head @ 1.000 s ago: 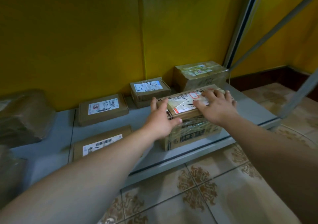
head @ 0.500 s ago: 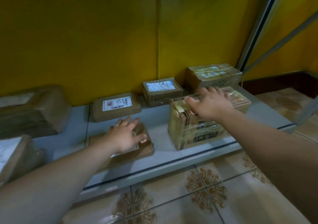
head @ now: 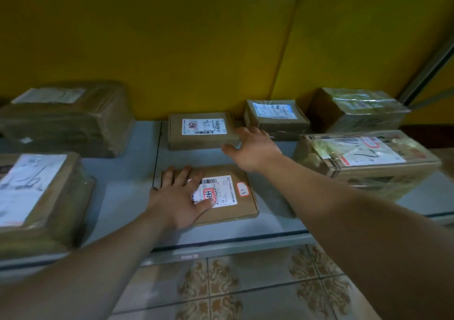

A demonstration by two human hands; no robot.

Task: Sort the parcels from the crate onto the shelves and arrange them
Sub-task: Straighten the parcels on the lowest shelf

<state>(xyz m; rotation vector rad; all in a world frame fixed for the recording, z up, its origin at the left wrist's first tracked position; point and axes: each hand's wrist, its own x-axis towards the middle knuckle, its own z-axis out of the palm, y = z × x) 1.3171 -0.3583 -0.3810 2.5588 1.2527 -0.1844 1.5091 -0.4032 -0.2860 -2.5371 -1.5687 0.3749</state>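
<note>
A yellow wall (head: 196, 37) stands behind one long grey shelf (head: 120, 182), and a tiled floor (head: 245, 282) lies below it. Seven parcels sit on the shelf, and each has a white label on top.

The big wrapped parcel (head: 66, 123) is at the back on the left. The front left parcel (head: 36, 196) sits in front of it. The long box (head: 363, 162) is at the front on the right, and the taped box (head: 353, 110) sits behind it by the wall. The back flat box (head: 202, 132) is in the middle by the wall. The front flat box (head: 242, 206) lies in the middle near the shelf's edge. The small box (head: 276, 115) is at the back, between the back flat box and the taped box.

There are two bare hands. The left hand (head: 179, 196) lies flat on top of the front flat box with its fingers straight and spread, not holding it. The right hand (head: 253, 147) is stretched farther out, at the right side of the back flat box. Its fingers are loose and spread and it grips nothing.
</note>
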